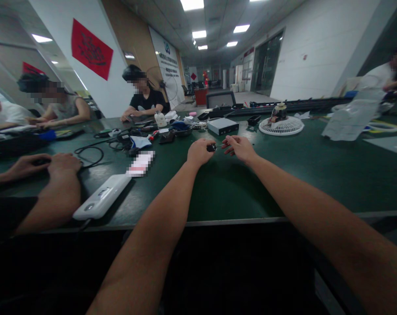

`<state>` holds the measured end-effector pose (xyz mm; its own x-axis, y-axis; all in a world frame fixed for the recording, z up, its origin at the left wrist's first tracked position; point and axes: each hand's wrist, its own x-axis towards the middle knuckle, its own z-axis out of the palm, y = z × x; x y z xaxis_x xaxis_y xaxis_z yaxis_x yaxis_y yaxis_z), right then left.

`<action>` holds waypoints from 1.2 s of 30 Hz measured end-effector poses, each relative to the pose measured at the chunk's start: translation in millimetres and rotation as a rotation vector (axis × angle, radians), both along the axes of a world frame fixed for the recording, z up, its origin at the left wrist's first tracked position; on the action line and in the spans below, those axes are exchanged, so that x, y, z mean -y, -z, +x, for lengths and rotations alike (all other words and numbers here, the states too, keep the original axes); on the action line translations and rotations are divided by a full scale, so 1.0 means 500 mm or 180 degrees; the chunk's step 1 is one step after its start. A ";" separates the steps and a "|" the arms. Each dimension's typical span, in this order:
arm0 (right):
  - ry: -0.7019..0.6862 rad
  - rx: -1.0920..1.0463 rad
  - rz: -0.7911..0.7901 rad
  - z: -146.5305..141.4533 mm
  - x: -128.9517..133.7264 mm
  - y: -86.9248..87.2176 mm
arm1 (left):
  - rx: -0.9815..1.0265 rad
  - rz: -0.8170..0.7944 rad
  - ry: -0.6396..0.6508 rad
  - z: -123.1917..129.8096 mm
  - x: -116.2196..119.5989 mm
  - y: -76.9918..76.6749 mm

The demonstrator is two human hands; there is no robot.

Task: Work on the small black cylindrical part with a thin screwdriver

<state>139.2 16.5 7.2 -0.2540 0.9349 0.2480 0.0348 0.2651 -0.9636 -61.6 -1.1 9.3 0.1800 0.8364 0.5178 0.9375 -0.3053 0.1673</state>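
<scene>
My left hand (198,152) is closed around a small black part (211,148) with a pale end, held above the green table (231,192). Facing it, my right hand (240,148) pinches a thin, metal-looking rod (221,145) that points at the black part. Whether the rod touches the part or goes into it, I cannot tell. Most of the black part is hidden by my left fingers. Just beyond my hands sits a grey box-shaped device (222,126), and to its right a white fan grille (281,126) with a motor on top.
At left lies a white power-bank-like device (103,197) beside a blurred phone screen (141,163). A co-worker's hands (62,164) rest near black cables (90,153). Mixed parts cover the table's far side. A clear plastic bag (352,113) stands at right. Other people sit around the table.
</scene>
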 end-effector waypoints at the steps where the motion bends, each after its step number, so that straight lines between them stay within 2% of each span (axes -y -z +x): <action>1: -0.0016 -0.0012 0.0012 0.000 0.000 -0.001 | 0.0007 -0.0006 -0.0006 0.001 0.002 -0.001; 4: -0.0134 -0.0117 -0.0156 0.002 0.001 -0.003 | 0.0059 0.0000 -0.0074 0.003 0.006 -0.004; 6: -0.0029 -0.0117 -0.0195 0.003 0.000 -0.003 | 0.0062 -0.0013 -0.0072 0.004 0.007 -0.005; 9: 0.0102 -0.0112 -0.0021 0.003 -0.002 -0.001 | -0.0012 -0.0076 -0.0005 0.005 0.006 -0.003; 13: -0.0193 -0.0137 -0.0093 0.003 -0.003 0.002 | -0.0032 -0.0064 -0.0017 0.005 0.006 -0.001; 18: 0.0015 -0.0044 0.0023 0.002 -0.002 0.002 | -0.0023 -0.0050 -0.0051 0.004 0.006 -0.001; 22: -0.0207 -0.0108 -0.0101 0.001 -0.003 0.003 | -0.0002 -0.0011 -0.0067 0.004 0.006 0.000; 26: -0.0020 -0.0120 0.0068 0.001 -0.004 0.003 | -0.0013 -0.0048 -0.0028 0.005 0.007 0.000; 30: -0.0290 -0.0139 -0.0091 0.003 -0.004 0.004 | 0.0007 -0.0057 -0.0032 0.003 0.008 0.000; 36: 0.0121 -0.0036 0.0086 0.000 0.003 0.000 | -0.0009 -0.0082 0.0010 0.007 0.006 0.001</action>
<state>139.0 15.0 7.4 -0.2154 0.9367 0.2760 0.0346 0.2898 -0.9565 -58.0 -4.1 8.6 0.1841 0.8489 0.4955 0.9370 -0.3039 0.1725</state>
